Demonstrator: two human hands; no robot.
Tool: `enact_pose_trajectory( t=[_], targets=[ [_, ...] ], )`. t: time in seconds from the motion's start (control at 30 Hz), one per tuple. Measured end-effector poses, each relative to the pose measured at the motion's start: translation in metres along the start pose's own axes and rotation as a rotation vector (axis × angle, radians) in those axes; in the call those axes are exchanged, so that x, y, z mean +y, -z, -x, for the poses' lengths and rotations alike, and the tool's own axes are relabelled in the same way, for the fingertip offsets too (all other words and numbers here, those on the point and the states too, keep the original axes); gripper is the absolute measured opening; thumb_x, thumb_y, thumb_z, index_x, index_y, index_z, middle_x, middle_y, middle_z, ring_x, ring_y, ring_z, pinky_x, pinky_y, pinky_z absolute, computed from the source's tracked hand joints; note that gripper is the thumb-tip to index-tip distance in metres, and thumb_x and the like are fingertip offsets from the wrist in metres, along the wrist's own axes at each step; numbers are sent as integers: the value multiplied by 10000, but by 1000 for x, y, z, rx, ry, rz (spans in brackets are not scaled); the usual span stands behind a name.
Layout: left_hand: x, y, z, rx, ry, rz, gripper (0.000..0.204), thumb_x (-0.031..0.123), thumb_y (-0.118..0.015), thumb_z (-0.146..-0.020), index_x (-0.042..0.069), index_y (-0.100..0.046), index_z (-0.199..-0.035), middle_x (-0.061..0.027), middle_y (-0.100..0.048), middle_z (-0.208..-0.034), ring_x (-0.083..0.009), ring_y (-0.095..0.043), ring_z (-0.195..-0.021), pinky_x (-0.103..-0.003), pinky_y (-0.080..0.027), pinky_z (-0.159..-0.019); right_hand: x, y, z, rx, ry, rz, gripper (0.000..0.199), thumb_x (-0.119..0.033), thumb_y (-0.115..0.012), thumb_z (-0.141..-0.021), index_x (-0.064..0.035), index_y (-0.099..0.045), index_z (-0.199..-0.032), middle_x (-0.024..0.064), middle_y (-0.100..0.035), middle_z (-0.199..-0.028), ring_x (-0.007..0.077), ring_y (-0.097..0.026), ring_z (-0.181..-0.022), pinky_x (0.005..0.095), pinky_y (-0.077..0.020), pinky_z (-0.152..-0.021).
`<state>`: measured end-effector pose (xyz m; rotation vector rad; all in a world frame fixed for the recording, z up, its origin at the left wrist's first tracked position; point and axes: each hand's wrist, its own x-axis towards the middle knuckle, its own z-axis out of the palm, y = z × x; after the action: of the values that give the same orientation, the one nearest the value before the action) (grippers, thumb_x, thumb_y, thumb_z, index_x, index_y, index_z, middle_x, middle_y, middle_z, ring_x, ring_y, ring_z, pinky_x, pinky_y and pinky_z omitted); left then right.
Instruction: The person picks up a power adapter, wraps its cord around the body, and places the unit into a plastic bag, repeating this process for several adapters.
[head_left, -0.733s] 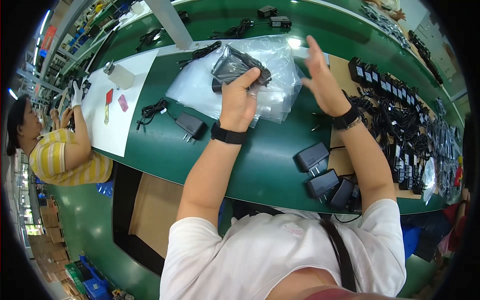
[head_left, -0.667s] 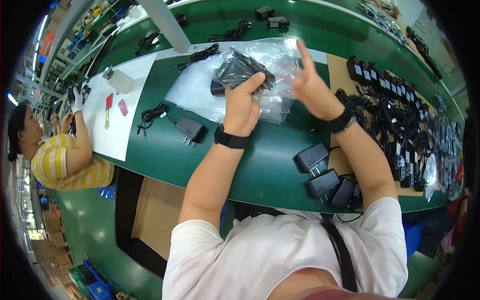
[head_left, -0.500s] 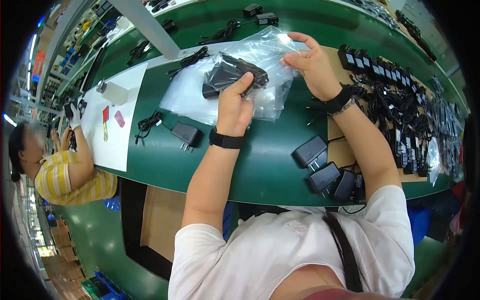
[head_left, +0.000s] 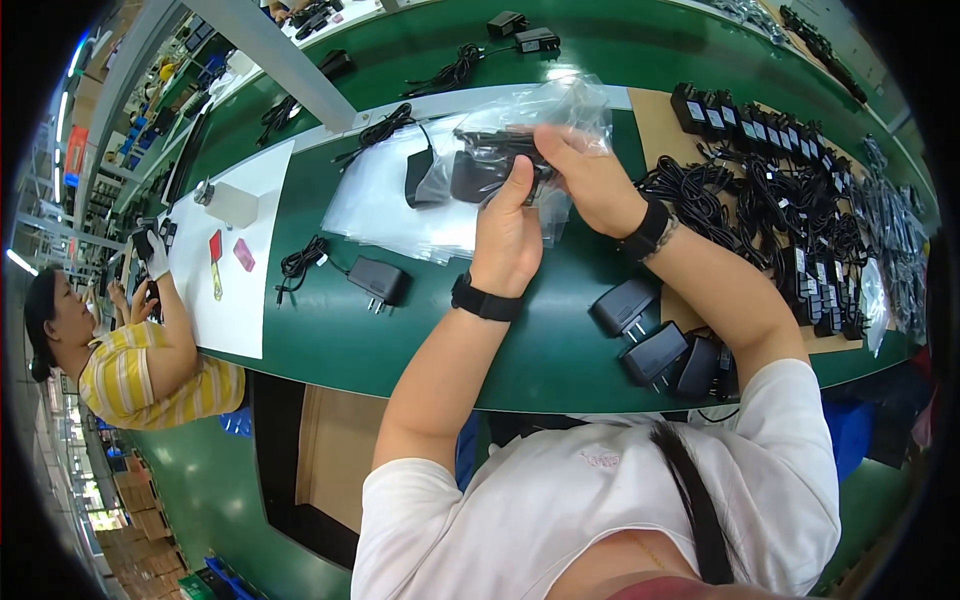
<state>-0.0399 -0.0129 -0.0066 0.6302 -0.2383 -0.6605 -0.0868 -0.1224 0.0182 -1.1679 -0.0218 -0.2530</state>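
A black power adapter [head_left: 470, 180] with its bundled cable sits inside a clear plastic bag [head_left: 585, 97], held up between both hands. My left hand [head_left: 507, 240] grips it from the near side, thumb lying over the adapter. From the right, my right hand [head_left: 590, 180] closes on the bag and cable bundle, some of its fingers hidden behind the plastic. Beneath them a stack of flat clear bags [head_left: 365, 210] is spread on the green table [head_left: 540, 345]. Another black adapter [head_left: 419, 178] lies on that stack, its coiled cable [head_left: 385, 127] beyond it.
Left of my arms lies an adapter with cord [head_left: 378, 283]; several adapters [head_left: 655, 352] are at the near right. Rows of adapters [head_left: 750, 128] and cables cover cardboard [head_left: 655, 120]. A metal post [head_left: 285, 75] rises at the back left. A person in yellow [head_left: 140, 355] works at far left.
My left hand has moved right with the bagged adapter. My right hand has come down from the bag's far edge onto the bundle. The adapter on the bag stack now shows more.
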Motion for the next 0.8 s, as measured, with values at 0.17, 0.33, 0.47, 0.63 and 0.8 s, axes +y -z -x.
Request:
enact_pose_trajectory(
  t=[0.17, 0.33, 0.47, 0.63, 0.8],
  targets=[
    [33, -1, -8, 107, 96, -363, 773, 181, -740, -695, 128, -299, -1328, -114, -410, -1268, -245, -441, -1114, -474, -320, -909, -16, 23, -1, 198, 307, 634, 272, -213, -534, -885, -8, -612, -1047, 46, -631, -929, 136, -561, -827, 231, -435, -754],
    [45, -2, -10, -14, 109, -632, 426, 252, -635, -810, 33, -513, -1154, -74, -571, -958, -129, -537, -823, -287, -417, -694, -8, 18, 8, -139, 851, 1165, 183, -109, -584, -840, 12, -614, -974, 96, -633, -942, 141, -568, -840, 259, -464, -704],
    [30, 15, -15, 52, -92, -699, 267, 241, -570, -863, -12, -598, -785, 35, -496, -617, -44, -401, -559, -206, -308, -497, -5, 3, 16, 60, 105, 502, 250, -212, -527, -887, -3, -630, -979, 55, -625, -939, 134, -575, -877, 277, -455, -777],
    [20, 1, -5, 198, -345, -610, 378, 260, -511, -900, 10, -525, -617, 37, -437, -567, -41, -330, -539, -215, -265, -484, -14, 6, 4, 266, -313, -137, 366, -266, -416, -932, 45, -538, -1083, 86, -594, -1012, 192, -592, -849, 361, -493, -792],
    [25, 0, -8, 258, -170, -459, 312, 260, -578, -865, -1, -568, -693, 14, -503, -644, -50, -418, -607, -203, -332, -533, -7, 16, 3, 268, -345, -239, 330, -258, -445, -921, 45, -563, -975, 100, -601, -940, 194, -601, -816, 353, -501, -773]
  ],
)
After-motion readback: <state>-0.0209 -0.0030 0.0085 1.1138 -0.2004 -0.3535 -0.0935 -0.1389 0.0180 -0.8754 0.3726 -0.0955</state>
